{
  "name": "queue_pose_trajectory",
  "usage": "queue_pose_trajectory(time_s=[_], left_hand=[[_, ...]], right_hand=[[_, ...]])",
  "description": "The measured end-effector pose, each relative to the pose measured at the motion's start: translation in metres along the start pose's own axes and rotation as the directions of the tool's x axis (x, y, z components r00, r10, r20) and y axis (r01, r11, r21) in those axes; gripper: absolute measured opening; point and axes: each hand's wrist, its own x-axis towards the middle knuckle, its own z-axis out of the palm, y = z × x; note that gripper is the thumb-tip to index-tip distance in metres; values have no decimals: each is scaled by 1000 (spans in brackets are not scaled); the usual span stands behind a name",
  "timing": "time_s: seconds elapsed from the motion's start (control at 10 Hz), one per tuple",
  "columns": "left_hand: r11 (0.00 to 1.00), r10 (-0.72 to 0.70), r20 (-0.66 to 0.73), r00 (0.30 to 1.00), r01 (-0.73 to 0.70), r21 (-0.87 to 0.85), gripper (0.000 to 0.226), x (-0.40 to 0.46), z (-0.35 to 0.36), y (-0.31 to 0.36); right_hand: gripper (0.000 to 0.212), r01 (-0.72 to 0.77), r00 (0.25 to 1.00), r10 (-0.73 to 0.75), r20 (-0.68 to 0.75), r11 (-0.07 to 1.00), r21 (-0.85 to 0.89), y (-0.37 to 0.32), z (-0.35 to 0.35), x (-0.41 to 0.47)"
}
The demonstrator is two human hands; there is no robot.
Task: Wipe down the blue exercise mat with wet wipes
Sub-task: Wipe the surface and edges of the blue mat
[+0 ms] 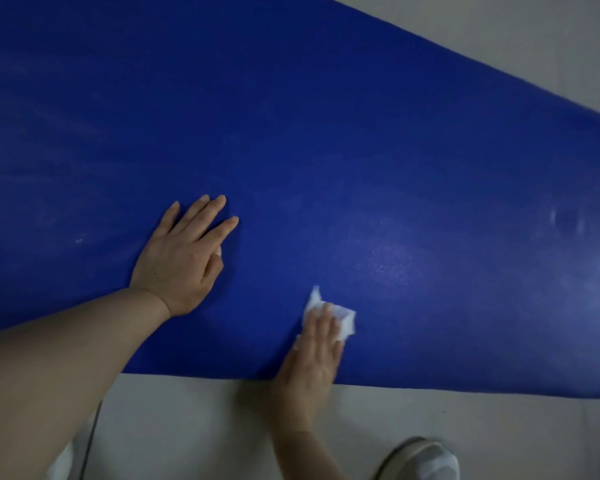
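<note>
The blue exercise mat lies flat on a pale floor and fills most of the view. My left hand rests palm down on it, fingers straight and spread. My right hand presses a crumpled white wet wipe onto the mat close to its near edge, fingers laid flat over the wipe. Part of the wipe sticks out beyond my fingertips. Faint streaks and a sheen show on the mat's left side and to the right of the wipe.
Pale floor runs along the mat's near edge and beyond its far edge at the upper right. A white shoe sits at the bottom right. A thin dark cord hangs at the bottom left.
</note>
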Motion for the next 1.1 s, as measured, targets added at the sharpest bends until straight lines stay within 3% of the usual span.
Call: queue_pose_trajectory(time_s=[0.2, 0.3, 0.4, 0.5, 0.6, 0.7, 0.8, 1.0, 1.1], left_hand=[[1000, 2, -8, 1000, -2, -10, 54, 1, 0, 0], [1000, 3, 0, 1000, -3, 3, 54, 1, 0, -1], [1000, 6, 7, 1000, -6, -4, 54, 0, 0, -1], [1000, 2, 5, 1000, -2, -8, 54, 0, -1, -1], [1000, 0, 9, 1000, 0, -1, 54, 0, -2, 0], [1000, -3, 12, 1000, 3, -3, 54, 0, -1, 0], [1000, -5, 14, 1000, 4, 3, 54, 0, -2, 0], [1000, 5, 21, 1000, -5, 6, 55, 0, -2, -1], [1000, 4, 11, 1000, -4, -11, 54, 0, -2, 0]], right_hand=[[58, 347, 913, -333, 235, 938, -20, -71, 25, -38], [60, 457, 848, -413, 333, 887, -63, -67, 18, -31], [55, 490, 824, -461, 330, 872, -4, -28, 6, -16], [49, 354, 916, -339, 214, 935, -34, 16, -8, 4], [52, 115, 990, -114, 89, 993, -9, 42, -15, 11], [48, 38, 999, -38, 17, 999, 7, 23, -7, 2], [53, 258, 949, -257, 183, 966, 17, -23, 5, -17], [59, 621, 729, -558, 395, 783, -41, -42, 5, -17], [59, 601, 719, -557, 416, 798, 31, -8, -9, 6]])
